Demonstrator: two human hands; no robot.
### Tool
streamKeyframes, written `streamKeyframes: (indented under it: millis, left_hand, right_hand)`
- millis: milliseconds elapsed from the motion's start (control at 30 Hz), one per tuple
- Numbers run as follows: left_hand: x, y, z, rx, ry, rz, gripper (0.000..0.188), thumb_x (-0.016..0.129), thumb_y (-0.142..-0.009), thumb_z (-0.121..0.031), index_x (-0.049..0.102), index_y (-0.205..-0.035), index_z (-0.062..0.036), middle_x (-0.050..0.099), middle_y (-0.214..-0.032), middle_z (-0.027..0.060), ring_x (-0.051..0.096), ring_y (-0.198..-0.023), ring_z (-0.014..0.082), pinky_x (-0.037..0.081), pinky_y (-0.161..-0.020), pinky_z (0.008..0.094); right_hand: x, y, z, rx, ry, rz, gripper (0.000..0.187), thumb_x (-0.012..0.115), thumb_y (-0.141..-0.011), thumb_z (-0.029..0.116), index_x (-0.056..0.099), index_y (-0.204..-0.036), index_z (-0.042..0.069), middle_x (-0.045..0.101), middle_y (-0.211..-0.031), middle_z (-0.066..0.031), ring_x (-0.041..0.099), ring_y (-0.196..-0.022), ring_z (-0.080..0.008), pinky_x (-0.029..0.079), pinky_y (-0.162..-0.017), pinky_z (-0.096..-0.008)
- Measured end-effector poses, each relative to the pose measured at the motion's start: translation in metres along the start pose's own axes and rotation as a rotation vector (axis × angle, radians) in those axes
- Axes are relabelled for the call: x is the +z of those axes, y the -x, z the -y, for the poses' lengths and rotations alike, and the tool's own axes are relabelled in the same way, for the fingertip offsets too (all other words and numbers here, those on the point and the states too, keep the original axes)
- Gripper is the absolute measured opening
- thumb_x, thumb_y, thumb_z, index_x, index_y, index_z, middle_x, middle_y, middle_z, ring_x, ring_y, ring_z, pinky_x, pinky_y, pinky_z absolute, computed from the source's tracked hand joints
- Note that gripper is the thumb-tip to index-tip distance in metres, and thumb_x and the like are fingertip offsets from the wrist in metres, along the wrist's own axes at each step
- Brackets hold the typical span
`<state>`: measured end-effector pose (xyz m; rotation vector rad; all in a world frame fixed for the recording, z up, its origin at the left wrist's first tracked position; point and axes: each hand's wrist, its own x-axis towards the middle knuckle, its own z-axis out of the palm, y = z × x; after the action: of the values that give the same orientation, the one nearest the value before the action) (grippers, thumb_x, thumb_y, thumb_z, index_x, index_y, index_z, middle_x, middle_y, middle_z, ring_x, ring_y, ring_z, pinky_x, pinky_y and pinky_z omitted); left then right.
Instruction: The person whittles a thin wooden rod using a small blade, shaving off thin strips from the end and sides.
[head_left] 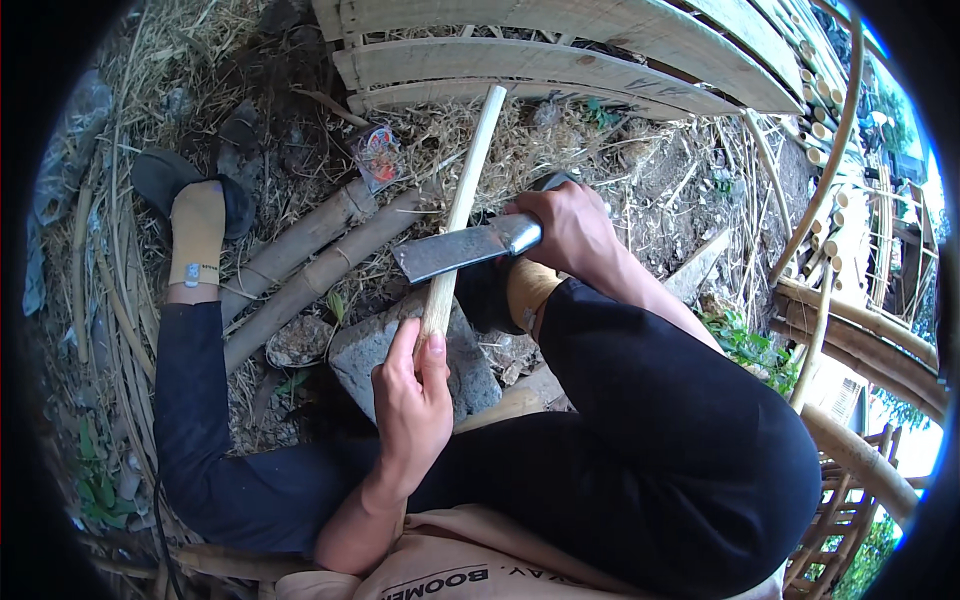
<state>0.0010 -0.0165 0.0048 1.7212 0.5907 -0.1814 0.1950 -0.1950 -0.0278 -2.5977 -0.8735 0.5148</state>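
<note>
My left hand [412,385] grips the lower end of a pale split stick [468,185], thumb along its side. The stick points up and away, tilted slightly to the right. Closed round the handle of a broad-bladed machete [455,252] is my right hand [568,222]; the handle itself is mostly hidden by the fingers. The metal blade lies across the stick a little above my left hand, its squared end reaching out to the left. Below the stick, a grey stone block [365,355] rests on the ground between my legs.
Bamboo poles [325,265] lie on the straw-littered ground at the left, near a crumpled plastic wrapper [379,160]. A slatted wooden panel [540,65] stands at the far side. Cut bamboo [822,215] is stacked at the right. My bent knee [770,480] rises near my right forearm.
</note>
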Motion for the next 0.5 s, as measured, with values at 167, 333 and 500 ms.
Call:
streamKeyframes:
  millis: [167,333,500]
  left_hand:
    - [-0.001,0.0,-0.003,-0.022,-0.059,0.039,0.031,0.047,-0.108,-0.026,0.057,-0.101,0.0025,0.048,-0.069,0.0034,0.047,-0.06,0.0099,0.041,-0.055,0.0287]
    - [0.0,0.007,0.004,0.03,-0.029,-0.008,0.024,0.052,-0.105,-0.021,0.057,-0.097,0.0009,0.051,-0.059,0.012,0.053,-0.049,0.0227,0.039,-0.05,0.0379]
    - [-0.008,0.003,-0.002,-0.039,0.12,-0.008,0.022,0.053,-0.105,-0.018,0.057,-0.092,0.0003,0.049,-0.059,0.0042,0.046,-0.052,0.0095,0.036,-0.048,0.0303]
  right_hand:
    - [0.0,-0.006,-0.006,0.052,0.072,-0.002,0.033,0.079,-0.066,0.021,0.077,-0.098,0.014,0.072,-0.079,-0.0153,0.07,-0.075,-0.0362,0.056,-0.072,-0.0452]
    - [-0.02,-0.023,-0.046,0.268,0.233,-0.225,0.022,0.07,-0.069,0.016,0.076,-0.09,0.012,0.07,-0.072,-0.0165,0.07,-0.07,-0.0358,0.057,-0.07,-0.0447]
    - [-0.038,-0.015,-0.042,0.097,0.215,-0.259,0.018,0.066,-0.07,0.015,0.074,-0.085,0.009,0.068,-0.07,-0.018,0.069,-0.069,-0.0381,0.057,-0.068,-0.0444]
